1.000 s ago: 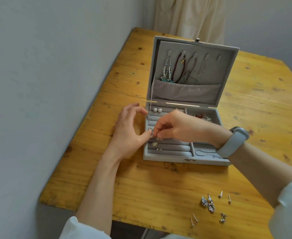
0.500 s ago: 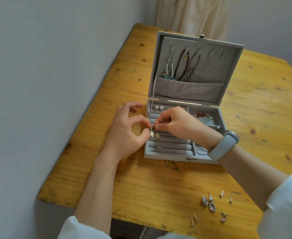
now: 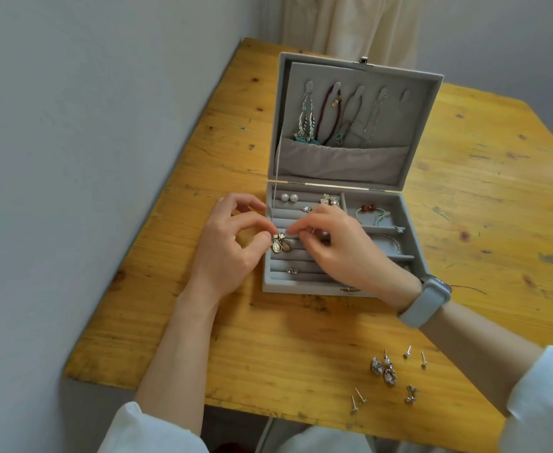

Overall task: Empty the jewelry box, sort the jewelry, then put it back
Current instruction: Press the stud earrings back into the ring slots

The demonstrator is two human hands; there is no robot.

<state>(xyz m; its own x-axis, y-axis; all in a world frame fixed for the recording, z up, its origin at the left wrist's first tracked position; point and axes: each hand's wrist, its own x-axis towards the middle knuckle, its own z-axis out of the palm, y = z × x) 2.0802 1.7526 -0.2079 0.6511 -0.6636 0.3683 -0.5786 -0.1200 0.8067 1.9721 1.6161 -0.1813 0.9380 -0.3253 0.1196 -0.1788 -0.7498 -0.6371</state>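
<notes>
The left hand (image 3: 232,243) has its grip closed to a pinch: thumb and forefinger meet on the top of a pair of drop earrings (image 3: 280,245), the other fingers curled loosely above. The right hand (image 3: 337,246) pinches the same pair from the opposite side, fingertips touching the left hand's, so both grips hold the earrings between them. The earrings hang just below the two grips, pale oval stones in gold-coloured settings, over the padded ring rolls of the open grey jewelry box (image 3: 409,220). Beyond the grips, in the box, lie two pearl studs (image 3: 288,197); to the right of the right grip is a bracelet with red beads (image 3: 368,208). Both forearms reach forward over the yellow wooden surface (image 3: 268,348), wrists raised; the right wrist wears a grey watch (image 3: 425,302). Well behind the right grip, loose stud earrings (image 3: 389,374) lie on the surface.
</notes>
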